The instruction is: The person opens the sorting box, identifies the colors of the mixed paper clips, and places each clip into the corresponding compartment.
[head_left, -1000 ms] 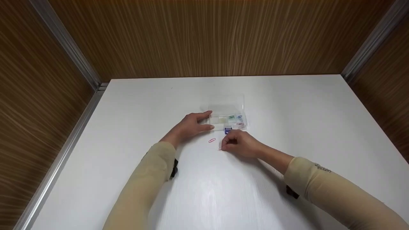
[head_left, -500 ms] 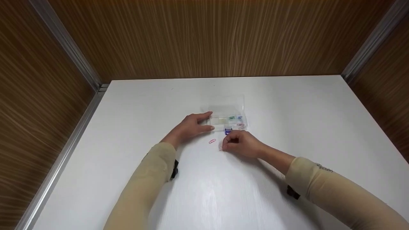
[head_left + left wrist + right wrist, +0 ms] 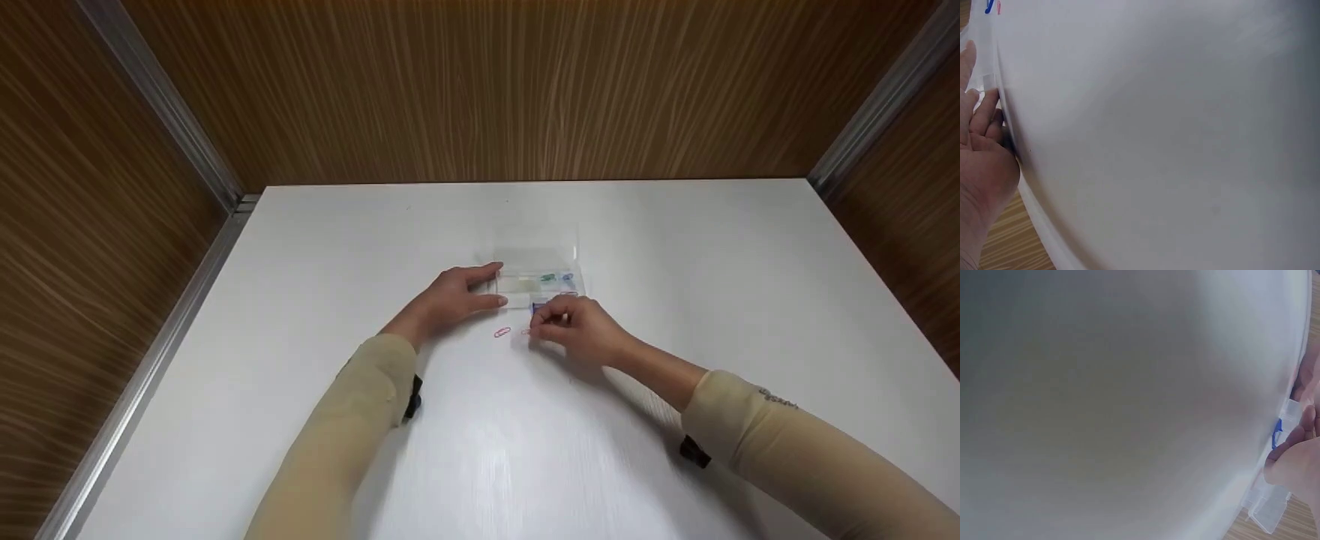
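A clear compartment box (image 3: 536, 281) with coloured paper clips inside lies on the white table (image 3: 675, 247), its lid open toward the back. My left hand (image 3: 493, 284) grips the box's left end between thumb and forefinger; in the left wrist view its fingers (image 3: 985, 109) touch the clear edge. My right hand (image 3: 538, 324) is curled just in front of the box's blue latch (image 3: 537, 307) and pinches a pink paper clip (image 3: 525, 331) that barely shows at the fingertips. A second pink clip (image 3: 502, 332) lies loose on the table between the hands.
Wood-grain walls (image 3: 480, 90) with metal corner strips enclose the table at the back and both sides. In the right wrist view, the box (image 3: 1269, 512) and blue latch (image 3: 1278, 430) sit by my fingertips (image 3: 1292, 439).
My right hand has moved up and slightly right toward the box's front, carrying the small pink clip with it. The left hand and box have stayed put.
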